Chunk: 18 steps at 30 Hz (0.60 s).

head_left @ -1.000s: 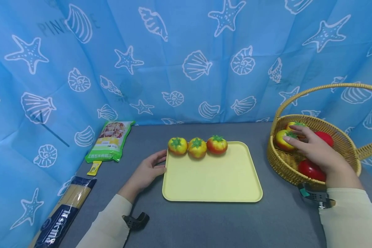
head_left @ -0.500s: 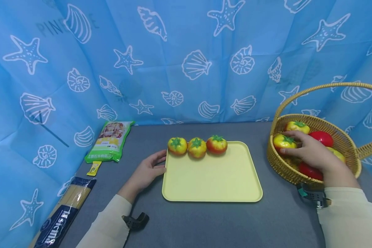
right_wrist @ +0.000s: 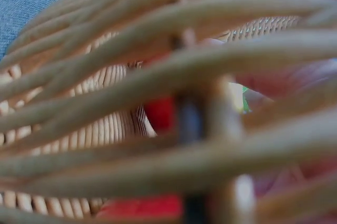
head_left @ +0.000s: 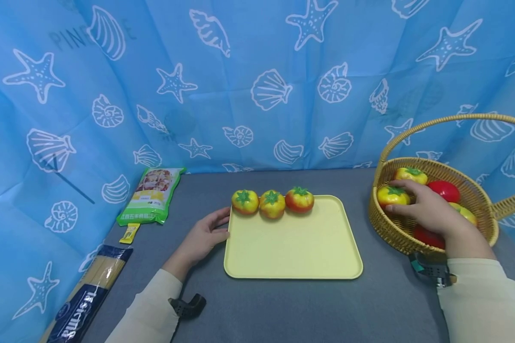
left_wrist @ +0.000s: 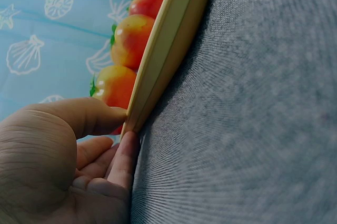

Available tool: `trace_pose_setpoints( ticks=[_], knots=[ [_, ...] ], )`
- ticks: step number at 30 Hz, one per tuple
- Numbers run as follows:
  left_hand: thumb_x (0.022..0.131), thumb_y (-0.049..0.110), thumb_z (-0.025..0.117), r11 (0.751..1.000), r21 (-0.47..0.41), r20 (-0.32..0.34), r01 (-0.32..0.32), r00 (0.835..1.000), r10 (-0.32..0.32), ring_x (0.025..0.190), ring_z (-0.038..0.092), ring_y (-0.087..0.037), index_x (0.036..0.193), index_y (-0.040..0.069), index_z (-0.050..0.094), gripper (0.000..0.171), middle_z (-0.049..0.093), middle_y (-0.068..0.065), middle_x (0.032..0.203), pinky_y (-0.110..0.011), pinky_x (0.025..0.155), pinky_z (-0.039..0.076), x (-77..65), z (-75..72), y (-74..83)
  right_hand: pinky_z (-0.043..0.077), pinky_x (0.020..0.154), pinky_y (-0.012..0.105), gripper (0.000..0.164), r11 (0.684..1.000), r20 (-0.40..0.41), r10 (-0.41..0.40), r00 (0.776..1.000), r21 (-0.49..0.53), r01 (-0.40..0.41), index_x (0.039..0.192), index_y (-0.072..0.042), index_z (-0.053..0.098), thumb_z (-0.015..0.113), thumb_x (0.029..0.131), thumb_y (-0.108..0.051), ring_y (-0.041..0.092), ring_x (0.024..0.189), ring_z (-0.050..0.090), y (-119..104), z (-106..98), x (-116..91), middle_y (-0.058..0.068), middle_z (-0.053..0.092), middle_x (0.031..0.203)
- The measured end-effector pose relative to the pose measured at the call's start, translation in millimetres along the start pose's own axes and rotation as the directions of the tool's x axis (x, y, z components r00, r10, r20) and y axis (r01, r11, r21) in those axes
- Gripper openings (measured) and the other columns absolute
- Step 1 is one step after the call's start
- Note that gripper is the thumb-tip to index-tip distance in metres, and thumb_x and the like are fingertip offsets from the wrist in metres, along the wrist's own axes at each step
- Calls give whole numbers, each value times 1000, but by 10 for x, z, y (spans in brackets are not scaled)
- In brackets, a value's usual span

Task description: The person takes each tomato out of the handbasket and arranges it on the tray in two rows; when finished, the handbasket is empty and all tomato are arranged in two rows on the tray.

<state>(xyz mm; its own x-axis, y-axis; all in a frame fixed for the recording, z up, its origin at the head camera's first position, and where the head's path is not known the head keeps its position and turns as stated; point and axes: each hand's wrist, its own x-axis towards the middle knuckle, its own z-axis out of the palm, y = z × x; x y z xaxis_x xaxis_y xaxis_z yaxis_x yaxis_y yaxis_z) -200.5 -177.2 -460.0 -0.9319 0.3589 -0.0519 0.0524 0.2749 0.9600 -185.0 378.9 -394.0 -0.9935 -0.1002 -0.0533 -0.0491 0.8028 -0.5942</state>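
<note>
My left hand [head_left: 202, 237] is at the left edge of a pale yellow tray [head_left: 293, 247]. In the left wrist view its thumb and a finger pinch the tray's rim [left_wrist: 166, 50]. Three yellow-and-red tomatoes with green leafy tops, a left one [head_left: 245, 202], a middle one [head_left: 272, 205] and a right one [head_left: 300, 200], sit in a row along the tray's far side. My right hand [head_left: 433, 212] reaches into a wicker basket [head_left: 388, 233] and grips a yellow tomato [head_left: 392, 196] between thumb and fingers. Basket wicker blocks most of the right wrist view.
Inside the basket are another yellow tomato [head_left: 411, 176], red fruits [head_left: 444, 190] and a further yellow one [head_left: 465, 214]. The basket's handle [head_left: 450, 121] arches above. At the left lie a green food bag [head_left: 150, 195], a small yellow packet [head_left: 130, 233] and a spaghetti pack [head_left: 87, 295].
My right hand has moved down and slightly left in the basket, closing its fingers around the yellow tomato. My left hand and the tray have stayed put.
</note>
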Motion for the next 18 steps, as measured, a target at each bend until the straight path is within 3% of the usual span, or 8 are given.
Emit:
trace_pose_setpoints(
  ticks=[6, 13, 18],
  knots=[
    [102, 3, 68, 1000, 5, -4, 8, 1000, -8, 138, 59, -37, 167, 0, 39, 71, 49, -22, 162, -47, 113, 50, -6, 5, 11, 47, 96, 63, 76, 998, -66, -42, 997, 47, 45, 158, 9, 41, 81, 100, -20, 53, 121, 46, -11, -5, 18, 37, 44, 145],
    [102, 3, 68, 1000, 11, -5, 10, 1000, -10, 138, 60, -36, 167, 1, 39, 71, 49, -22, 162, -47, 113, 50, -5, 8, 8, 48, 89, 56, 79, 998, -137, -37, 990, 41, 42, 160, 9, 40, 81, 100, -22, 56, 123, 41, -56, -26, 2, 41, 38, 145],
    [102, 4, 68, 1000, 14, -5, 7, 1000, -7, 138, 60, -36, 167, 1, 39, 71, 49, -21, 163, -47, 113, 50, -2, 4, -5, 49, 78, 32, 77, 998, -175, -23, 984, 53, 33, 158, 10, 40, 81, 101, -21, 56, 117, 46, -93, -50, -27, 42, 35, 142]
  ],
)
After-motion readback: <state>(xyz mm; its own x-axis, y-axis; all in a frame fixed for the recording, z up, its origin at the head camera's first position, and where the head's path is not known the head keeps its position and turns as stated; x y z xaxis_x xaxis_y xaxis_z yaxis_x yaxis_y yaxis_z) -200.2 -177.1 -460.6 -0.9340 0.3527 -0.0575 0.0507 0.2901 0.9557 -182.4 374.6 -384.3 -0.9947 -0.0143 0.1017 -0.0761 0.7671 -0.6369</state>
